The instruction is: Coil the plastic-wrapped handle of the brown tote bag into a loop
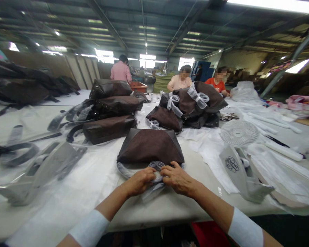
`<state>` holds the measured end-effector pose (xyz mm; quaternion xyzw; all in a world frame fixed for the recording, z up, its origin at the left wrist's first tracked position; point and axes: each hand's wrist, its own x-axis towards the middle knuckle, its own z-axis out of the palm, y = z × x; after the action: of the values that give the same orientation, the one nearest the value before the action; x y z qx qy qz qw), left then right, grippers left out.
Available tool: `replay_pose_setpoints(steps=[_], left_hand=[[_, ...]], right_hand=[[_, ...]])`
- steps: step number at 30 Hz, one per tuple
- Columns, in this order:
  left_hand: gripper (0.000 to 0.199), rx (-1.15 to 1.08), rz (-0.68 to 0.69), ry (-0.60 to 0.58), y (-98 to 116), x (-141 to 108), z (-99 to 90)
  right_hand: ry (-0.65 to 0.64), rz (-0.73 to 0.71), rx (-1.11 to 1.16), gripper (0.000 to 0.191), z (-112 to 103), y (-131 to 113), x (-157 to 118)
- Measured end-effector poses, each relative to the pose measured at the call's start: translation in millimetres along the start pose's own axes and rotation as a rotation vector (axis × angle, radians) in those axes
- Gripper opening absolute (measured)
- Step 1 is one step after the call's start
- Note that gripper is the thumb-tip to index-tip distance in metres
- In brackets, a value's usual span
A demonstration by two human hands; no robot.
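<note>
Okay, left hand (pixel 140 181) and right hand (pixel 179 179) are pinching the plastic-wrapped strap (pixel 155 166) at bottom centre, fingers (pixel 170 168) curled and pressed together, brown bag (pixel 150 146) sitting just above on the white table (pixel 144 214), slack plastic seemingly wanting smoothing.

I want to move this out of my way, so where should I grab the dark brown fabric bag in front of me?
Probably grip the clear-plastic-wrapped looped handle at its middle, coming from your side, where your left hand and right hand are: it lies toward you, clear of the bag's body.
</note>
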<state>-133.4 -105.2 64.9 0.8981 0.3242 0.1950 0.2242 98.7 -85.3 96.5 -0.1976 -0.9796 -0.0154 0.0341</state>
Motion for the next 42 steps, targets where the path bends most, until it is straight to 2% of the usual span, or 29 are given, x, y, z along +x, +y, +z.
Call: replay_pose_setpoints(steps=[3,6,8,11,15,18,20,22,24,27,30,32,35,38,40,42], left_hand=[[0.041,-0.019,0.052,0.069,-7.1,-3.6,4.2],[0.048,0.017,0.078,0.134,-12.3,-6.1,6.4],[0.048,0.098,0.040,0.158,-10.3,-6.7,5.7],[0.041,0.308,-0.086,0.224,-1.2,-11.7,4.1],[0.039,0.582,-0.240,0.373,3.4,-35.4,4.3],[0.037,0.696,-0.226,0.431,0.7,-52.3,-1.2],[0.033,0.728,-0.192,0.450,0.3,-51.8,-9.7],[0.032,0.729,-0.178,0.421,-0.2,-40.1,-19.7],[0.033,0.715,-0.192,0.334,-3.7,-22.3,-28.0],[0.032,0.699,-0.272,0.234,-15.1,0.1,-34.8],[0.029,0.671,-0.334,0.222,-21.5,6.4,-37.5],[0.030,0.625,-0.347,0.217,-15.6,4.5,-37.8],[0.034,0.488,-0.295,0.211,7.4,3.2,-32.5],[0.037,0.290,-0.120,0.128,28.5,9.5,-17.1],[0.034,0.189,-0.055,0.066,31.9,16.7,-4.9],[0.031,0.126,-0.047,0.030,27.1,24.6,5.1]], right_hand=[[0.007,0.034,-0.094,0.008,2.0,-5.8,-3.2],[0.023,0.083,-0.168,0.009,4.6,-12.9,-4.9],[0.033,0.133,-0.194,0.011,6.4,-16.8,-4.5],[0.049,0.200,-0.205,0.011,8.5,-20.1,-3.1],[0.104,0.192,-0.168,0.011,12.7,-19.6,-5.1],[0.156,0.132,-0.139,0.011,18.1,-16.6,-9.8],[0.176,0.084,-0.134,0.011,21.5,-14.4,-12.8],[0.189,0.035,-0.137,0.012,23.6,-13.2,-15.2],[0.203,0.005,-0.146,0.014,24.5,-13.5,-17.5],[0.229,-0.005,-0.166,0.014,25.5,-15.6,-22.1],[0.241,0.033,-0.183,0.017,27.5,-16.6,-25.9],[0.225,0.079,-0.181,0.018,28.5,-15.6,-25.9],[0.176,0.130,-0.163,0.017,28.3,-12.9,-22.6],[0.159,0.140,-0.142,0.014,27.5,-10.9,-19.5],[0.166,0.141,-0.126,0.012,27.9,-10.7,-19.2],[0.183,0.144,-0.106,0.009,29.6,-11.3,-19.8]])
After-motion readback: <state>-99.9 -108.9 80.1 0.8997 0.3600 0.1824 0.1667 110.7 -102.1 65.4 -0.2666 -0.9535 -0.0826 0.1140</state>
